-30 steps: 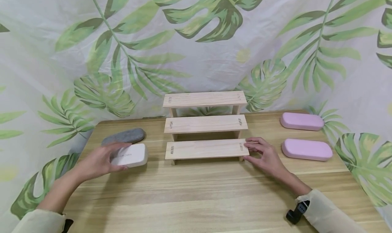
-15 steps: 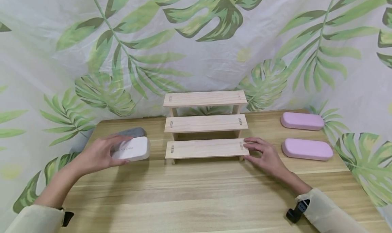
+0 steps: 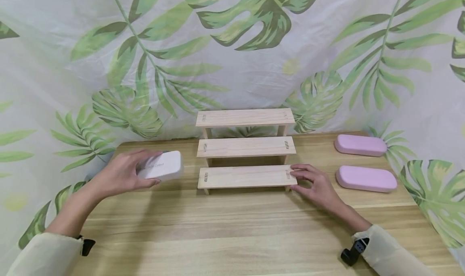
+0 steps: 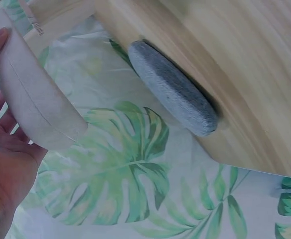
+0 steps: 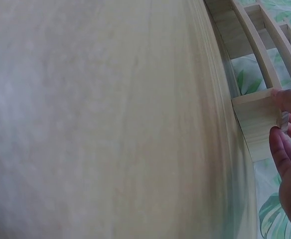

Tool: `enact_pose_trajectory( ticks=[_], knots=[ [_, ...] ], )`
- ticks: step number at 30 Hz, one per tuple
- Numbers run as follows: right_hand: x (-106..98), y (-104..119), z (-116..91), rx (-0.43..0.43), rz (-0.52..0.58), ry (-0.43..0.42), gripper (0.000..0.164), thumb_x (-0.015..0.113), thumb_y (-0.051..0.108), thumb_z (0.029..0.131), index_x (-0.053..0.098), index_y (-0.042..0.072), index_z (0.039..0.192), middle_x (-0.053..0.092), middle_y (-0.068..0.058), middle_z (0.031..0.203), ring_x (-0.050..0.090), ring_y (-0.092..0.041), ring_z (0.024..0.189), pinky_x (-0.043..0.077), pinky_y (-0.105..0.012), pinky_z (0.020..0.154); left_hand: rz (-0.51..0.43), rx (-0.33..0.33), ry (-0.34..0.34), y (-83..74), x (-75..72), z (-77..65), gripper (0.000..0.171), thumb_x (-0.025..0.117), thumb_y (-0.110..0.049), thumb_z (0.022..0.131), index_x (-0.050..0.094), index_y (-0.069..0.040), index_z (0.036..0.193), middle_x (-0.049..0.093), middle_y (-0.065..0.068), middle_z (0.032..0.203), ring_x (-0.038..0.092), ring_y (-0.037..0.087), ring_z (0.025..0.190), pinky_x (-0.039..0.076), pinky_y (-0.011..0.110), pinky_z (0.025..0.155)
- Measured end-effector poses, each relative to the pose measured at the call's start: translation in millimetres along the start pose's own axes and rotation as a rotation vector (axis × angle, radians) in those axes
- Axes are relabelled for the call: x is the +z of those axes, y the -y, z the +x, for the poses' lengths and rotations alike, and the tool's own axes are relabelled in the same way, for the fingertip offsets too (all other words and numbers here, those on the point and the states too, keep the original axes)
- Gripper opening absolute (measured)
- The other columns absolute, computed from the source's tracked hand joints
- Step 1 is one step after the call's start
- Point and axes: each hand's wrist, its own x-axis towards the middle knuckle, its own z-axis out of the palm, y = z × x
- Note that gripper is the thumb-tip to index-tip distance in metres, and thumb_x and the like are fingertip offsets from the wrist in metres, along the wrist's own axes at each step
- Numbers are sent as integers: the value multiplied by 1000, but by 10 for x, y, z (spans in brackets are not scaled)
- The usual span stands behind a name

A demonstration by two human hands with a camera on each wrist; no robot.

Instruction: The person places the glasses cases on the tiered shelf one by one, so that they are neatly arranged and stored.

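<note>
Wooden table (image 3: 232,235); toward its far edge, one three-tier stand (image 3: 247,177), pinched at its lowest right end by the right hand (image 3: 315,185). Left hand (image 3: 125,172) grips one white case (image 3: 165,165) above the table's left side, left of the stand, long axis roughly parallel.

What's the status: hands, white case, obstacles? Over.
Left hand grips white case above table. Right hand grips wooden stand at lowest step. Gray case on table; nothing seen between white case and stand.
</note>
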Motion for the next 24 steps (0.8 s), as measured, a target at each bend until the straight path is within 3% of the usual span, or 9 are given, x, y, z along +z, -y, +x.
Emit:
enact_pose_trajectory(
  ticks=[7,13,24],
  knots=[
    [7,28,-7,14,42,2,43,94,-4,75,79,0,115,71,-15,130,75,-28,99,61,-26,89,-16,23,-47,-45,-43,108,71,99,-30,70,72,-9,133,75,10,118,70,22,93,54,38,70],
    [10,55,5,-6,82,-11,43,94,-5,75,79,-1,115,71,-17,129,75,-32,98,59,-22,90,-10,29,-71,-68,-74,184,71,99,-30,69,72,-10,132,75,10,117,70,22,91,54,39,69],
    [9,62,13,20,112,4,43,92,-8,75,78,-2,115,69,-18,131,73,-33,104,57,-17,92,0,-18,-19,-177,-161,347,67,94,-33,76,71,-8,134,74,14,120,70,26,92,55,42,71]
  ],
)
